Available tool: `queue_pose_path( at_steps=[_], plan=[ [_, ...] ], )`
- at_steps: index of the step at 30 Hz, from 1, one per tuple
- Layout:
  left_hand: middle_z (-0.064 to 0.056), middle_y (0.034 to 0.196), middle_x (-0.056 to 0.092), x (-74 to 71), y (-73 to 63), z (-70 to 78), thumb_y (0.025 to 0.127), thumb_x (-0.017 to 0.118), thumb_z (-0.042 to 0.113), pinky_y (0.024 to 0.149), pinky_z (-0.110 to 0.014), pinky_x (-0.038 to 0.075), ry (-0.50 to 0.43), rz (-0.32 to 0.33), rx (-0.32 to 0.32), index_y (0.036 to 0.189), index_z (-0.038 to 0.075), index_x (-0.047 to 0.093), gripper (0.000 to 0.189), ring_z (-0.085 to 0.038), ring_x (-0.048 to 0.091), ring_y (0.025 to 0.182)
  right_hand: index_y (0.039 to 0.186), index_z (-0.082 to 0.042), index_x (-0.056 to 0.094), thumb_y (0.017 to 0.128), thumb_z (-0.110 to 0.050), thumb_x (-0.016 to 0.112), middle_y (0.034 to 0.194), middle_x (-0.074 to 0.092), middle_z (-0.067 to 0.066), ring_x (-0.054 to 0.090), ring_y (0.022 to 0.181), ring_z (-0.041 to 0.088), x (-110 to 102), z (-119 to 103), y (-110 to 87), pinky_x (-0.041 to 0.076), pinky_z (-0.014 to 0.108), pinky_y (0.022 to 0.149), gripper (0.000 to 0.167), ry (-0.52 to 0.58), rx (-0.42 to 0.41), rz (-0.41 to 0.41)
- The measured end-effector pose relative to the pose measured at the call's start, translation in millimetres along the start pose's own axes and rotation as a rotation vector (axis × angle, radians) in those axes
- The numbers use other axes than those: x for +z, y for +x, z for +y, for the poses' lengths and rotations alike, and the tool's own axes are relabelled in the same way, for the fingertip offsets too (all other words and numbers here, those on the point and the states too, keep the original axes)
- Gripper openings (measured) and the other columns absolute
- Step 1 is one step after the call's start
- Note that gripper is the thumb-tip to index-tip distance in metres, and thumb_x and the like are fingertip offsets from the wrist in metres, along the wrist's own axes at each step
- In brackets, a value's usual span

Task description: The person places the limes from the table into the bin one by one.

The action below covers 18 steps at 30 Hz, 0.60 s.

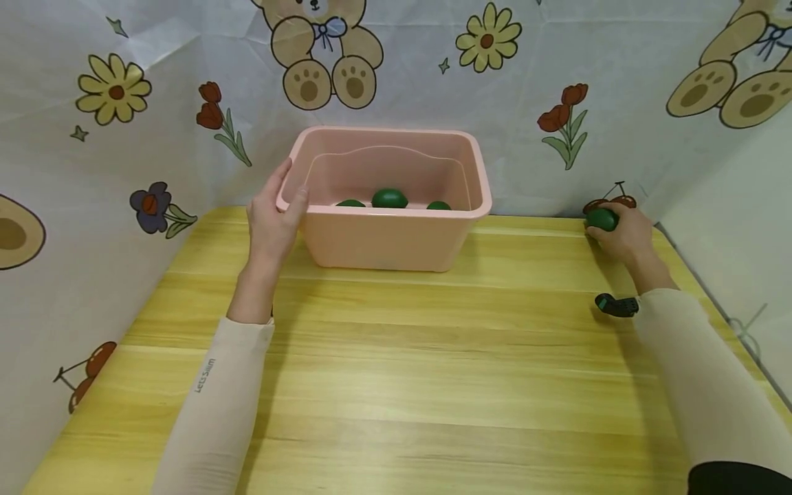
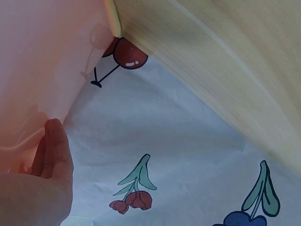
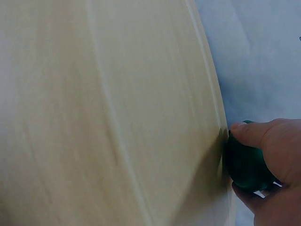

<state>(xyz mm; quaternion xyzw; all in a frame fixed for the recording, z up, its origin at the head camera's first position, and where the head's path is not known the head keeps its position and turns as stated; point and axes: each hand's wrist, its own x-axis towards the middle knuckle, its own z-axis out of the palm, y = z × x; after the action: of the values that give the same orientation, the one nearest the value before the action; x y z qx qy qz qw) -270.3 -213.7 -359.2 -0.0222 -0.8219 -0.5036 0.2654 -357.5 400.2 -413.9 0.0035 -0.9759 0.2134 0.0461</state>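
A pink plastic bin (image 1: 383, 240) stands upright at the back of the wooden table. My left hand (image 1: 272, 220) holds its left rim, the thumb near the front corner and the fingers along the side; in the left wrist view, those fingers (image 2: 57, 150) lie against the pink wall. Three smooth green rounded objects (image 1: 390, 199) show inside the bin, partly hidden by its front rim. At the table's back right corner my right hand (image 1: 628, 237) grips another green egg-shaped object (image 1: 601, 219). The right wrist view shows this object (image 3: 247, 165) between thumb and fingers, at the table edge.
A white cloth (image 1: 408, 103) printed with bears, flowers and cherries hangs behind and left of the table (image 1: 433, 357). A pale wall (image 1: 742, 240) borders the right side. A small black device (image 1: 615, 305) sits at the right wrist.
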Motion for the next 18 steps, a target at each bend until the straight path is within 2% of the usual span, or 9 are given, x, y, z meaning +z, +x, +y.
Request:
queue_pose_path(
  at_steps=[6, 10, 14, 16, 18],
  plan=[
    [-0.008, 0.150, 0.063, 0.4, 2.0, 3.2, 0.097, 0.060, 0.046, 0.107, -0.048, 0.056, -0.003, 0.005, 0.009, 0.155, 0.018, 0.055, 0.064, -0.028, 0.066, 0.127, 0.154, 0.007, 0.039, 0.102, -0.023, 0.066, 0.141, 0.039, 0.049, 0.038, 0.125, 0.068, 2, 4, -5.2, 0.032, 0.079, 0.105, 0.066, 0.029, 0.010, 0.014],
    [-0.008, 0.149, 0.063, 1.9, 2.9, 2.4, 0.098, 0.060, 0.045, 0.107, -0.048, 0.056, 0.002, 0.004, 0.024, 0.154, 0.017, 0.056, 0.063, -0.028, 0.066, 0.125, 0.156, 0.008, 0.033, 0.101, -0.028, 0.068, 0.147, 0.037, 0.047, 0.035, 0.130, 0.067, 2, 2, -11.5, 0.033, 0.078, 0.108, 0.075, 0.089, 0.070, 0.021],
    [-0.008, 0.150, 0.062, 2.4, 1.3, 2.3, 0.099, 0.061, 0.043, 0.109, -0.049, 0.054, -0.002, 0.004, 0.007, 0.154, 0.018, 0.056, 0.061, -0.029, 0.065, 0.126, 0.157, 0.008, 0.031, 0.100, -0.038, 0.068, 0.151, 0.036, 0.044, 0.034, 0.134, 0.065, 2, -7, -15.4, 0.039, 0.075, 0.107, 0.082, 0.176, 0.116, 0.048],
    [-0.007, 0.152, 0.061, 1.5, -0.1, 3.2, 0.099, 0.061, 0.044, 0.110, -0.050, 0.054, 0.000, 0.002, -0.011, 0.155, 0.020, 0.055, 0.061, -0.029, 0.064, 0.128, 0.156, 0.008, 0.033, 0.100, -0.045, 0.067, 0.151, 0.037, 0.041, 0.040, 0.132, 0.061, 2, -14, -15.6, 0.048, 0.068, 0.101, 0.085, 0.217, 0.112, 0.058],
    [-0.006, 0.153, 0.060, 0.7, -0.6, 3.7, 0.099, 0.060, 0.044, 0.111, -0.049, 0.053, 0.001, 0.000, -0.022, 0.156, 0.021, 0.055, 0.061, -0.028, 0.063, 0.131, 0.155, 0.007, 0.034, 0.098, -0.051, 0.066, 0.151, 0.039, 0.038, 0.045, 0.127, 0.054, 0, -26, -15.3, 0.056, 0.051, 0.090, 0.088, 0.258, 0.110, 0.066]
  ],
)
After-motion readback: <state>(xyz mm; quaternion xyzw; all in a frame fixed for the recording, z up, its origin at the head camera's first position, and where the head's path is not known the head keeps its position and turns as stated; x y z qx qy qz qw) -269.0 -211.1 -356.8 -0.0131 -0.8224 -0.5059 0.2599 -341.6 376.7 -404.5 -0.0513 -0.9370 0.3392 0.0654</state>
